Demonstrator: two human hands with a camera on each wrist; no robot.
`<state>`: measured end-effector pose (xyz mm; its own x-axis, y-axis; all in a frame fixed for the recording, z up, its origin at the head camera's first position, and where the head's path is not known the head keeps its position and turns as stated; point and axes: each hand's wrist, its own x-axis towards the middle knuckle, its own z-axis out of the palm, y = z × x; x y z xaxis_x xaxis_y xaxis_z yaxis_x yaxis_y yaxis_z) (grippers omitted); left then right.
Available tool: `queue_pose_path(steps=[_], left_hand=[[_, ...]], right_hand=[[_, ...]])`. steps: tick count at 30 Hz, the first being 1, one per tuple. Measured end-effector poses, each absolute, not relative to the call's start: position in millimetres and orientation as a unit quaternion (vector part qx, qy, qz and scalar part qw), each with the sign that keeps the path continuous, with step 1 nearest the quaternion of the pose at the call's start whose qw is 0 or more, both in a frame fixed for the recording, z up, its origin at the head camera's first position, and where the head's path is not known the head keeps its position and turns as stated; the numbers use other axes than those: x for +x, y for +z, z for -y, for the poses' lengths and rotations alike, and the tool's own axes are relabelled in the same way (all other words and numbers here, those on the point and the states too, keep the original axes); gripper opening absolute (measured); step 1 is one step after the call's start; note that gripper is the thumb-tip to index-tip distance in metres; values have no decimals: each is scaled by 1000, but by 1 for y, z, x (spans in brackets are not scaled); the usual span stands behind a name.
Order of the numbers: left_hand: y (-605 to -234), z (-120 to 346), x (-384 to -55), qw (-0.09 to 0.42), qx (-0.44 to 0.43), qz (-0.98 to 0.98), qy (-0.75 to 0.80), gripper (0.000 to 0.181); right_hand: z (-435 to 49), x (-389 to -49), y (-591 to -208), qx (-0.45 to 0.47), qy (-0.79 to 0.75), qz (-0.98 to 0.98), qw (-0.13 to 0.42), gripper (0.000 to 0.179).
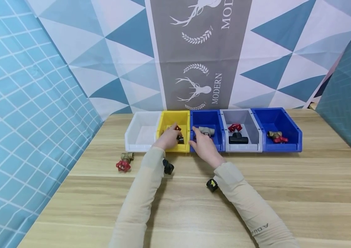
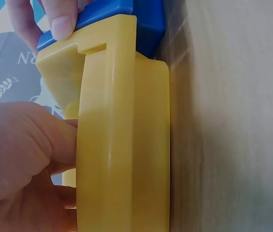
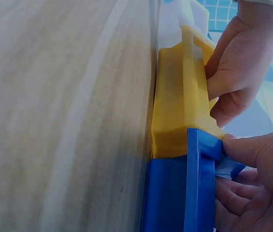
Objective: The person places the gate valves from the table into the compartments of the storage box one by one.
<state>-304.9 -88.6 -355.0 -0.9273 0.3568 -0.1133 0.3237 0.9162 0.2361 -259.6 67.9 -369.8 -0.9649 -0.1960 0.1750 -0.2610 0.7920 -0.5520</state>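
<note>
In the head view my left hand [image 1: 168,137] reaches into the yellow bin [image 1: 175,117], over a red-handled valve [image 1: 178,128] and beside a black pipe fitting [image 1: 180,140]. The yellow front wall hides its fingertips in both wrist views, so whether they hold a part cannot be told. My right hand [image 1: 204,146] grips the side wall of the adjoining blue bin [image 1: 204,116]. Its thumb [image 3: 242,150] presses on the rim where the yellow and blue bins meet, with the other fingers inside the blue bin. A grey pipe fitting [image 1: 207,131] lies in that bin.
A white bin [image 1: 144,117] stands at the row's left end. Rightward are a grey bin [image 1: 240,117] with a black tee [image 1: 238,139] and red-handled part [image 1: 235,127], then another blue bin [image 1: 268,115] holding a brass valve [image 1: 276,136]. Another red-handled valve [image 1: 124,162] lies on the wooden table [image 1: 181,220].
</note>
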Motion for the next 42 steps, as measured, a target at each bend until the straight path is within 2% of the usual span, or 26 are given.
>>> queue_pose_path(steps=[13,24,29,37,39,42], left_hand=[[-355,93,-292,29,205,-974,92,31],[-361,104,-277,-93,241,-959,114,29],[-362,116,-270,-130,275,-945,122,27],[-355,129,-257,-208,302,-923,116,16],[-351,132,-254,-216,299,-922,113,15],[-344,140,-249,-195,282,-931,127,14]], right_hand=[[-69,-260,-369,117,300,945,52,58],[-68,-258,-370,116,301,945,52,58],[-68,-259,-369,121,300,944,56,58],[-69,-260,-368,123,306,943,54,59],[-69,-260,-368,122,308,942,53,59],[-68,-259,-370,119,308,943,46,59]])
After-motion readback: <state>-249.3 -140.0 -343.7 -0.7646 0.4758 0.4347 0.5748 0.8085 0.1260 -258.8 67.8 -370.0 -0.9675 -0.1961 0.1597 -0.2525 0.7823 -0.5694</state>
